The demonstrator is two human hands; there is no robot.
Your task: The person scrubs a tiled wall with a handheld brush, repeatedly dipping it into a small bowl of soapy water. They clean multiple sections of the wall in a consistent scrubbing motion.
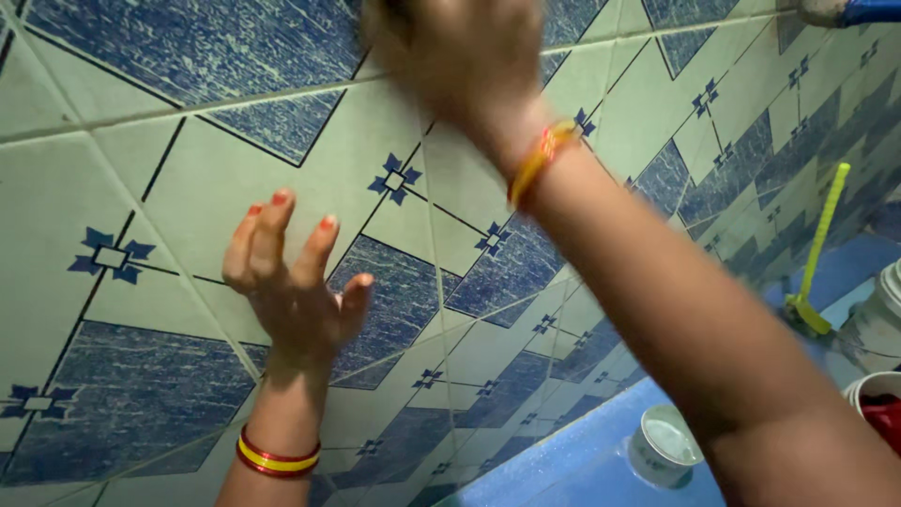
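View from the head camera, looking along a wall of glazed pale-green tiles with dark blue diamond panels and small blue star motifs (pixel 188 188). The left hand (pixel 296 272) is raised with the fingers spread and slightly curled, palm toward the tiled wall; fingertips lie close to or on the tile surface, and contact cannot be told for certain. It holds nothing. Its nails are painted red, and red-and-yellow bangles (pixel 277 457) circle the wrist.

The right hand (pixel 460 52) reaches higher up the same wall, at the top edge of the frame. It is blurred and partly cut off, so whether it is open, closed or holding anything cannot be told. A yellow-and-red bangle (pixel 540 160) sits at its wrist, and the forearm crosses the frame toward the lower right.

Below the wall lies a blue floor (pixel 563 465), on which stands a small round pale container (pixel 664 443). Farther right, a yellow-green long-handled tool (pixel 818 246) leans against the tiled wall, beside a white bucket (pixel 878 324). A white-rimmed vessel with red contents (pixel 878 399) shows at the right edge.
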